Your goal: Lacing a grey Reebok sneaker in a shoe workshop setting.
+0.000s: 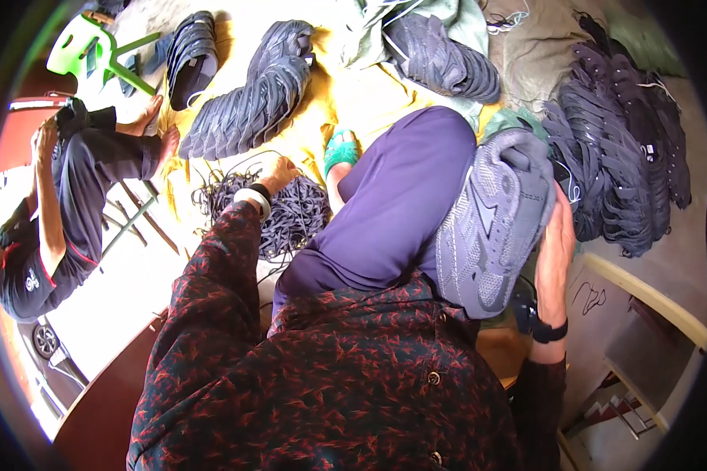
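The right hand (pixel 556 251) holds a grey shoe upper (pixel 495 220) upright against the person's purple-clad knee, its fingers wrapped along the upper's far edge. The left hand (pixel 279 174) reaches out and down into a tangle of dark laces (pixel 291 208) on the floor, its fingers curled into the pile, though whether they have closed on a single lace cannot be told from here. Judging from this, the upper in hand is not yet laced, since no lace shows threaded through it, and the work looks far from over: stacks of grey uppers (pixel 247 98) lie fanned out ahead, another heap (pixel 440 55) sits further back, and a long dark row (pixel 620 149) runs along the right side. Everything rests on a yellow sheet (pixel 338 110) spread over the floor, with grey-green cloth at its far end. A foot in a green sandal (pixel 341 149) rests on the sheet. To the left another person (pixel 71 196) in dark clothes sits barefoot near a bright green plastic chair (pixel 94 51). A pale wooden rail (pixel 652 298) crosses the lower right, and daylight is strong.
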{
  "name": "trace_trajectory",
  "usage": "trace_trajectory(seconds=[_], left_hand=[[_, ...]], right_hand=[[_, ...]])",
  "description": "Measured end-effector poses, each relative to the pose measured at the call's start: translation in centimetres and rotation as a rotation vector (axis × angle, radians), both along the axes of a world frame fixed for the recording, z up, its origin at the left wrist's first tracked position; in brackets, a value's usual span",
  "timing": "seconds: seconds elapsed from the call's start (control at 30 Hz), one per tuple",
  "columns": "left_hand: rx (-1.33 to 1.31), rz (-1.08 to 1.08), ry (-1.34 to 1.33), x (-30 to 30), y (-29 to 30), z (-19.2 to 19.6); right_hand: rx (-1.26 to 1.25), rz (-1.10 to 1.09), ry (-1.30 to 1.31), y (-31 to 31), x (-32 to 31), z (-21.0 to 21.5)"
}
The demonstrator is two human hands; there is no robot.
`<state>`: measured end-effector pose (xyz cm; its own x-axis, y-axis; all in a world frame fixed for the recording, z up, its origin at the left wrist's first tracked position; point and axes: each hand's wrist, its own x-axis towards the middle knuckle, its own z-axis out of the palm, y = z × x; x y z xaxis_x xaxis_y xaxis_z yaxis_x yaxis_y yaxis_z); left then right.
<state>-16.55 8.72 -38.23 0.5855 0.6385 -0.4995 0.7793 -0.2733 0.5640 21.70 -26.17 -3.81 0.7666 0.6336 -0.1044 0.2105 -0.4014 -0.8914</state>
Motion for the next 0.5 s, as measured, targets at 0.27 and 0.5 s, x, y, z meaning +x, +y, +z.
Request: trace_trajectory(seconds=[0.27, 0.5], left_hand=[[0.135, -0.152, -0.057, 0.4, -7.5, -1.7], [-0.187, -0.392, 0.448, 4.6, -9.6, -4.3]], right_hand=[[-0.142, -0.070, -0.096, -1.6, -3.5, 2.1], [-0.135, -0.156, -0.026, -2.3, -3.9, 1.7]])
